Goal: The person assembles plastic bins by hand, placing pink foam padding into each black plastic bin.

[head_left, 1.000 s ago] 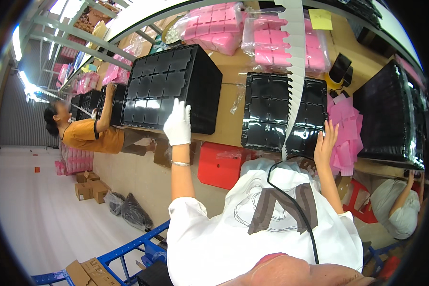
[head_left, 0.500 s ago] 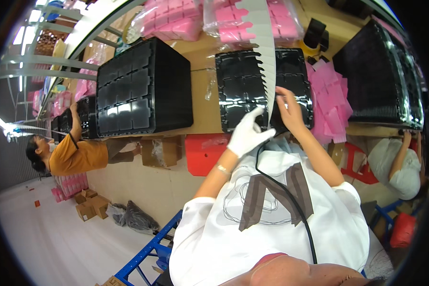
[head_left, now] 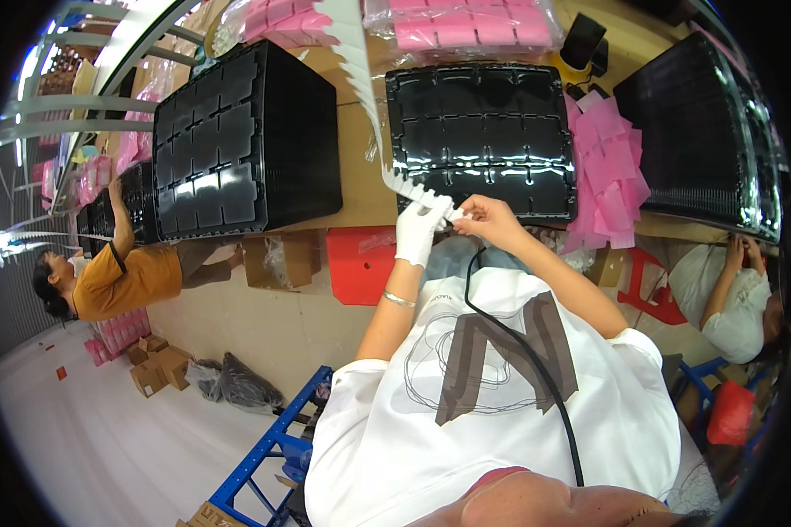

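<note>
A long white strip with a toothed edge (head_left: 406, 188) comes down from the top of the view and bends toward my hands. My left hand (head_left: 420, 233), in a white glove, is closed on the strip near its lower end. Bare, my right hand (head_left: 494, 220) pinches that end between thumb and fingers, close beside the left. Both hands are at the near edge of a glossy black plastic tray (head_left: 475, 132) with rows of compartments. Loose pink sheets (head_left: 602, 167) lie heaped against the tray's right side.
Tall stacks of black trays stand left (head_left: 294, 140) and right (head_left: 694, 132). Bagged pink pieces (head_left: 475, 31) lie at the back. A red stool (head_left: 360, 268) is below the table edge. One person in an orange shirt (head_left: 132, 285) works at left, another in a pale shirt (head_left: 721, 303) at right.
The strip has swung left off the tray and now bends toward my hands. My right hand has come down and left to the strip's end; my left fingers have closed on the strip.
</note>
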{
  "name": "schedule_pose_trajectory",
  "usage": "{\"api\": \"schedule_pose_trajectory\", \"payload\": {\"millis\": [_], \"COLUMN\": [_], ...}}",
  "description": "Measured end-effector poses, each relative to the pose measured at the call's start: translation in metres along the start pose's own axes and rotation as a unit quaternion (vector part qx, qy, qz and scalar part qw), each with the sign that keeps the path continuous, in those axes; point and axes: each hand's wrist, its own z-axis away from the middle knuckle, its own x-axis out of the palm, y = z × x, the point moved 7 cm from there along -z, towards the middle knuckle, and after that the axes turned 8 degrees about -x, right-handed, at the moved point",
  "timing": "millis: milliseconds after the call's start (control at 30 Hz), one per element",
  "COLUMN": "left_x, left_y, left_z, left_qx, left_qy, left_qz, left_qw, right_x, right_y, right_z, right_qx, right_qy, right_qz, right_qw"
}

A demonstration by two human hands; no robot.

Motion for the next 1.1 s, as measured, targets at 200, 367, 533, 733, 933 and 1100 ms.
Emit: {"api": "schedule_pose_trajectory", "payload": {"millis": [200,367,533,733,933,1100], "left_x": [-0.031,-0.079,-0.107,-0.108,-0.099,-0.097], "left_y": [-0.003,-0.035,-0.044,-0.044,-0.041,-0.043], "left_z": [0.0,-0.015,-0.019,-0.022,-0.027,-0.033], "left_qx": [-0.013,-0.007,-0.006,-0.02,-0.032,-0.03], "left_qy": [0.053,0.12,0.139,0.112,0.08,0.063], "left_qz": [0.014,0.047,0.034,0.034,0.056,0.053], "left_qw": [0.998,0.992,0.99,0.993,0.995,0.996], "right_x": [0.01,0.038,0.049,0.056,0.058,0.058], "right_y": [-0.012,-0.057,-0.013,-0.007,-0.009,-0.009], "right_z": [-0.009,-0.026,-0.078,-0.094,-0.103,-0.104], "right_qx": [-0.049,-0.287,-0.25,-0.213,-0.218,-0.199], "right_qy": [0.037,0.009,-0.047,-0.044,-0.038,-0.051], "right_qz": [0.075,0.215,0.306,0.418,0.447,0.445], "right_qw": [0.995,0.933,0.917,0.882,0.867,0.872]}}
